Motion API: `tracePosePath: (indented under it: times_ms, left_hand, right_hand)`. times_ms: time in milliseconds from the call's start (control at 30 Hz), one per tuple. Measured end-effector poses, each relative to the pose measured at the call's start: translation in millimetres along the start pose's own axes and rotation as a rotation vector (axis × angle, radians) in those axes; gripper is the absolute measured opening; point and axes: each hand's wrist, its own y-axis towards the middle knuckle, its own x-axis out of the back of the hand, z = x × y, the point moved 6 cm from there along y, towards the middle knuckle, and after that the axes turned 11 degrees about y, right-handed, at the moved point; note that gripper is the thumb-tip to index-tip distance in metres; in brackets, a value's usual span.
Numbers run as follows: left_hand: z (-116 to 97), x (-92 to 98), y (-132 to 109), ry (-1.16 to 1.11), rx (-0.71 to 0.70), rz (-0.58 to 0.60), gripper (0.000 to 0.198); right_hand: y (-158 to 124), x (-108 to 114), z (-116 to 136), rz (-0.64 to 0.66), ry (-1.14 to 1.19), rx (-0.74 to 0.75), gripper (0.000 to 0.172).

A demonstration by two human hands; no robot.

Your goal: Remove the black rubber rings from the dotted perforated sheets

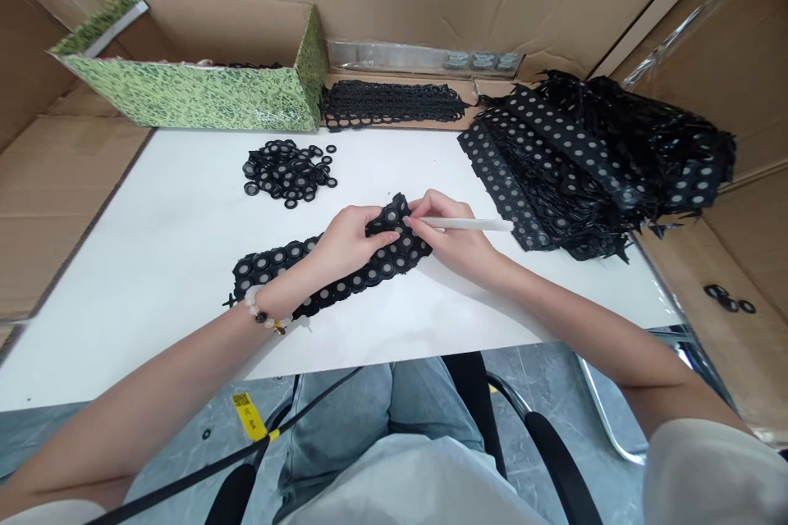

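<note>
A black strip of joined rings with pale centres [277, 262] lies across the white table [153, 279]. My left hand [348, 242] rests on the strip's upper end, fingers curled and pressing it down. My right hand [452, 242] is closed around a thin white stick [474, 224], whose tip touches a ring at the strip's upper end. A bead bracelet [262, 313] sits on my left wrist.
A loose pile of black rings [286, 172] lies at the back of the table. A green patterned box [197, 90] stands behind it, next to an emptied black strip [394, 102]. A tall stack of ring strips [584, 164] fills the right side. Cardboard walls surround the table.
</note>
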Motion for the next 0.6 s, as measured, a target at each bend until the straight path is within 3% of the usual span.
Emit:
tracePosePath:
  times_ms: [367, 600]
  left_hand:
    - [-10, 15.2, 2, 0.121, -0.067, -0.065, 0.035]
    - [-10, 10.5, -2, 0.147, -0.082, -0.098, 0.030]
  right_hand:
    - [11, 15, 5, -0.054, 0.204, -0.042, 0.022]
    - [5, 14, 11, -0.115, 0.107, -0.015, 0.021]
